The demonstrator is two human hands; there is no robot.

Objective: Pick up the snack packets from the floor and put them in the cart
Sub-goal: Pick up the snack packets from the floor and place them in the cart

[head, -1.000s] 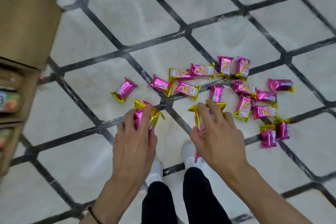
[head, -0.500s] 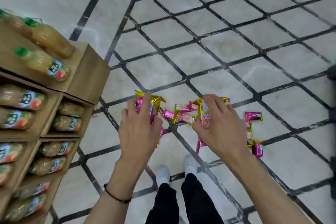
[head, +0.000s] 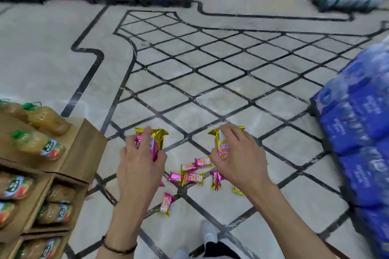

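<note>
- Far left: cardboard display boxes (head: pixel 82 153) hold juice bottles (head: pixel 40 146) with green caps, lying on their sides in rows.
- My left hand (head: pixel 139 164) is raised above the floor (head: pixel 63 59). Its fingers are curled round a small bunch of packets (head: pixel 155 141), pink with gold crimped ends and a barcode facing up. A dark band (head: pixel 117 247) circles that wrist.
- Below and just right of that hand, a single packet (head: pixel 166 204) lies alone on a dark tile line.
- Between my two hands, down on the floor, sit the loose packets (head: pixel 190 174). They are pink, yellow and gold, bunched close together and some touching.
- My right hand (head: pixel 240 160) is also raised, fingers bent and pinching a yellow-faced packet (head: pixel 221 146) with a gold top. How many it holds I cannot tell.
- More pink and gold wrappers (head: pixel 216 178) show partly under that hand and wrist — whether held or on the floor I cannot tell.
- Near the bottom edge, one white shoe (head: pixel 208 232) of mine rests on the tiles.
- Far right: a tall stack of blue shrink-wrapped packs (head: pixel 357 132) — blurred — stands on the floor.
</note>
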